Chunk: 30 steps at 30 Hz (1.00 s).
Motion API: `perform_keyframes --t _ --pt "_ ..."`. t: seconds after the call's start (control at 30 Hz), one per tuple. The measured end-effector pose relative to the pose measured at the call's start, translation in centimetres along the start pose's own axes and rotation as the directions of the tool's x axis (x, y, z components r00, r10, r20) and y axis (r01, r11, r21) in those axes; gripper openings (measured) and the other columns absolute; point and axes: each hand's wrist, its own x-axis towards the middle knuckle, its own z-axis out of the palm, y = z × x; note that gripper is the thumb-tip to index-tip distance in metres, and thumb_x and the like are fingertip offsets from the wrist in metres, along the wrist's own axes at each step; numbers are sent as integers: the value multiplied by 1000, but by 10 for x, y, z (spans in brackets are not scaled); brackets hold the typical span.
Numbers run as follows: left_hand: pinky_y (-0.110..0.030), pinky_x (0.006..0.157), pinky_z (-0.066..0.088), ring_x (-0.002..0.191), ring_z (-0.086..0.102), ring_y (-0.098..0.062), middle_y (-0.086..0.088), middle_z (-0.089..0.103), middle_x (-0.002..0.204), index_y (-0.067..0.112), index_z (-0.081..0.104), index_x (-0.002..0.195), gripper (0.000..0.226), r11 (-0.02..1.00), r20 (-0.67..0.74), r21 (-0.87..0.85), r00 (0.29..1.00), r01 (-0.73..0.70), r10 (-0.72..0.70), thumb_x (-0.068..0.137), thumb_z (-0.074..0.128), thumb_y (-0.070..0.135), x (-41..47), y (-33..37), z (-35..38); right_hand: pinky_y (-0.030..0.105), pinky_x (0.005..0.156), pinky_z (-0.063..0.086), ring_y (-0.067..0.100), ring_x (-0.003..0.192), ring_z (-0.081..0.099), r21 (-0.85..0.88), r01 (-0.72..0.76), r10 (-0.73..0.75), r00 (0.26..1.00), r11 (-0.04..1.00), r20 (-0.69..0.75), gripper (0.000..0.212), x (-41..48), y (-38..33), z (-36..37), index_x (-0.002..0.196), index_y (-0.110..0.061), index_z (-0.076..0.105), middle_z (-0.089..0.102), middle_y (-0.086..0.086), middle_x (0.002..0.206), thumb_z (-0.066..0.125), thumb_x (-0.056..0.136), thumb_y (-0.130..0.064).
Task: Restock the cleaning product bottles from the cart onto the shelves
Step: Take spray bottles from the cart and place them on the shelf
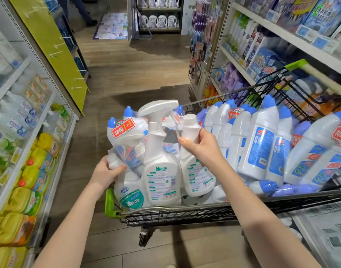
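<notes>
You are holding the white spray bottle [160, 151] and the capped refill bottle [194, 171] upright, long axes vertical, nozzle pointing toward 3 o'clock, at the cart's [165, 215] near-left end. Your right hand [202, 147] is curling round the refill's neck. At 8 o'clock, your left hand [106, 173] is gripping a teal-labelled bottle [127, 188].

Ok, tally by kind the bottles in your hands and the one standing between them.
Trigger spray bottle: 1, between the hands
Screw-cap bottle: 1, right hand grips its neck
Teal-label bottle: 1, left hand grips its top
Total: 3
</notes>
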Motion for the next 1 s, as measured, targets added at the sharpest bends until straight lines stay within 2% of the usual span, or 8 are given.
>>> perform_keyframes --t 0.13,0.2,0.37,0.43,0.6,0.73,0.9,1.0 --pt "-33 75 50 84 61 -17 4 64 90 24 57 89 32 971 -66 194 985 -143 158 72 79 8 -11 22 13 43 88 53 10 93 66 -14 42 -42 999 999 -28 26 -6 -9 -8 99 -28 61 70 -9 98 75 78 -29" --pt "-36 79 52 86 62 -19 2 66 90 22 61 89 30 942 -61 279 975 -187 212 70 82 15 -18 34 20 43 88 52 11 92 66 -22 70 -71 996 997 -52 26 -11 -14 -14 100 -25 61 69 -6 97 75 79 -26" --pt "-32 68 44 78 60 -17 6 65 80 15 63 89 26 852 -56 390 914 -349 401 71 81 21 -43 64 23 41 85 53 10 89 65 -45 154 -158 982 987 -102 22 -28 -37 -35 88 -34 57 68 -11 92 76 78 -30" --pt "-33 69 44 78 59 -14 11 63 79 21 61 90 28 815 -64 410 878 -410 474 70 82 23 -54 79 21 40 85 52 9 87 64 -41 194 -198 970 980 -139 22 -35 -49 -43 86 -33 57 67 -12 90 77 75 -32" --pt "-40 78 50 85 62 -21 5 66 85 26 59 92 35 783 -136 407 817 -470 560 67 83 30 -73 120 22 38 82 51 6 81 61 -54 293 -296 920 955 -255 25 -54 -78 -63 83 -36 55 65 -16 84 76 69 -36" --pt "-33 71 43 82 59 -18 6 65 84 28 60 95 34 754 -138 405 781 -517 609 69 82 33 -103 156 30 41 81 52 12 86 64 -131 312 -338 884 941 -322 27 -77 -100 -83 81 -40 55 66 -15 86 71 62 -51" --pt "-23 63 41 73 56 -7 19 62 80 29 62 97 34 690 -64 357 720 -630 691 69 81 30 -151 184 43 32 76 50 1 80 60 -180 329 -374 848 927 -376 25 -122 -115 -114 80 -38 54 63 -18 82 78 75 -32" --pt "-33 65 43 70 56 -13 13 63 74 30 60 93 32 673 -23 339 709 -658 705 68 81 32 -182 191 57 29 76 51 -1 79 62 -158 310 -348 824 938 -447 23 -156 -115 -134 80 -37 57 66 -18 80 78 74 -30"
